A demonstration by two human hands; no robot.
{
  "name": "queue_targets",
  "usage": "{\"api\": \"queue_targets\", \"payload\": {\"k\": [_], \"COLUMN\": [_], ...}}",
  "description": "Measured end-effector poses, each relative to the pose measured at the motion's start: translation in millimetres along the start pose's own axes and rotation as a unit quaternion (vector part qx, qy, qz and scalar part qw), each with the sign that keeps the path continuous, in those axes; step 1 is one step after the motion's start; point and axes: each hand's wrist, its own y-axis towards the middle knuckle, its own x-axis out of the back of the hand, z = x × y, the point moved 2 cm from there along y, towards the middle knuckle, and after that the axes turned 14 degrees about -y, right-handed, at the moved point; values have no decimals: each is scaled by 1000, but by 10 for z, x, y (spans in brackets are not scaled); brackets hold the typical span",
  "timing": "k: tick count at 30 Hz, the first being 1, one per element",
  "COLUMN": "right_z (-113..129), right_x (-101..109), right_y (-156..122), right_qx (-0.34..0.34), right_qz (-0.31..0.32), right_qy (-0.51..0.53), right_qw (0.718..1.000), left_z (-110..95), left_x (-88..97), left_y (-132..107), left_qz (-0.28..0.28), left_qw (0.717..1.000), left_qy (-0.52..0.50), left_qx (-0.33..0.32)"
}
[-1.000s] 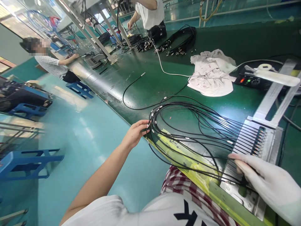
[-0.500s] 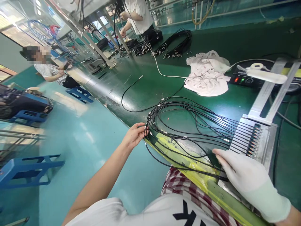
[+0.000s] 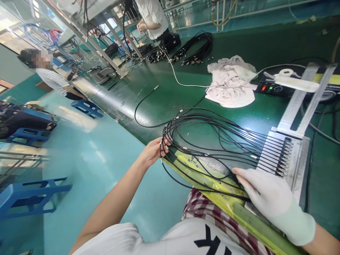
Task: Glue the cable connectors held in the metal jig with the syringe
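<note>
Looped black cables (image 3: 202,117) with small white tags lie over the table's near edge. At the left bend of the loop, my bare left hand (image 3: 155,150) has its fingers closed around the cables. My right hand (image 3: 268,189), in a white glove with bare fingertips, is closed over the cables' lower run; most of its fingers are hidden underneath. Just beyond it, a metal fixture (image 3: 273,141) holds several cable ends side by side in a row. One cable's free end with a metallic tip (image 3: 156,87) rests on the table further left.
A crumpled white bag (image 3: 230,85), a black control box (image 3: 273,85) with lit switches and bundles of black cables (image 3: 196,47) stand on the green table (image 3: 180,74). Yellow film (image 3: 209,177) covers its near edge. Two other people are beyond, with blue stools (image 3: 34,194) at left.
The view has shifted slightly. My right hand has drawn a little left, toward me, along the cables; my left hand still grips the loop. The distant co-worker's hands have come together.
</note>
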Motion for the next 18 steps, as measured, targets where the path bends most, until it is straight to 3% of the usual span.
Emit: {"api": "queue_targets", "payload": {"k": [4,10,12,16,18], "right_z": [-7,-54,-46,-101,-174], "right_x": [6,101,101,110,174], "right_y": [-104,-49,-79,-264,-320], "right_qx": [53,103,82,-55,-67], "right_qz": [17,18,58,174,199], "right_qy": [-34,-94,-66,58,83], "right_qw": [998,990,993,981,974], "left_z": [-39,-3,22,62,73], "left_x": [-62,-38,-5,57,77], "left_y": [-3,67,85,104,108], "left_qz": [9,4,1,-1,-2], "left_qw": [999,999,999,999,999], "left_qy": [-3,15,20,26,28], "left_qx": [-34,-39,-36,-29,-27]}}
